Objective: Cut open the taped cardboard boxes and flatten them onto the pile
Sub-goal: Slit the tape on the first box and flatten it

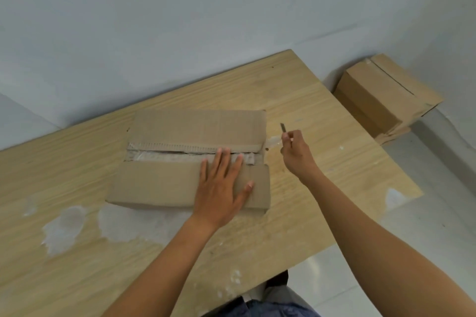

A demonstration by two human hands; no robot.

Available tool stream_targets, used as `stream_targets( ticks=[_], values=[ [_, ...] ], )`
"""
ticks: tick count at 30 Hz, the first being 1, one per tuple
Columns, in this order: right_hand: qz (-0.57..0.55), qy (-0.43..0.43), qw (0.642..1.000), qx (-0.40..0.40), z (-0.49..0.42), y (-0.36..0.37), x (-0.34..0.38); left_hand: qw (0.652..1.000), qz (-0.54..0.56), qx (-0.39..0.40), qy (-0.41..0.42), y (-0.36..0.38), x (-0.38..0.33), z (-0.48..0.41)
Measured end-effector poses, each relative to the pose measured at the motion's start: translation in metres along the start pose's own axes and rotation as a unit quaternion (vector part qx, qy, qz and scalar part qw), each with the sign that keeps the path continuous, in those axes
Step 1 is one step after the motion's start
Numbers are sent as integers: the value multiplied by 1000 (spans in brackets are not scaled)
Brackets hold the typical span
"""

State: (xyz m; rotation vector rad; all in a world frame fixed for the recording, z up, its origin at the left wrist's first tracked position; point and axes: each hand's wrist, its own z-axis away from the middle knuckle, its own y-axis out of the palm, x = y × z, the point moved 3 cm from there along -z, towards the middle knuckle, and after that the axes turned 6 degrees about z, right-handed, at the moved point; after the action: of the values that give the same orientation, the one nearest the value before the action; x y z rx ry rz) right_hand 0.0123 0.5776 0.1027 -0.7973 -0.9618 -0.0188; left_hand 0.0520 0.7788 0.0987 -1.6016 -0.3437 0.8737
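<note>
It looks like a plain work room. The wall (180,20) is bare and pale. A big wooden desk (296,90) has messy white marks (64,229) on top. A cardboard box (381,95) sits on the pale floor (425,226) by the wall.

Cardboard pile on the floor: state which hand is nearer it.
Right. The right hand, pinching a blade, hovers off the box's right end, toward the pile; the left hand lies flat on the box.

Wooden table (296,100) — whitish patches (64,226) on surface; pale wall (180,20) behind, grey floor (425,234) at right.
</note>
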Motion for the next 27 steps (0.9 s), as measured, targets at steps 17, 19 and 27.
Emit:
stream_targets(
  ticks=[17,19,27],
  values=[
    [24,-76,990,112,11,8,-2,999,0,-35,10,5,-13,-4],
    [34,-83,987,129,10,6,-1,999,1,-39,5,6,-13,-5],
    [26,-105,956,272,34,7,-13,998,11,-53,-13,6,-13,-8]
  ],
)
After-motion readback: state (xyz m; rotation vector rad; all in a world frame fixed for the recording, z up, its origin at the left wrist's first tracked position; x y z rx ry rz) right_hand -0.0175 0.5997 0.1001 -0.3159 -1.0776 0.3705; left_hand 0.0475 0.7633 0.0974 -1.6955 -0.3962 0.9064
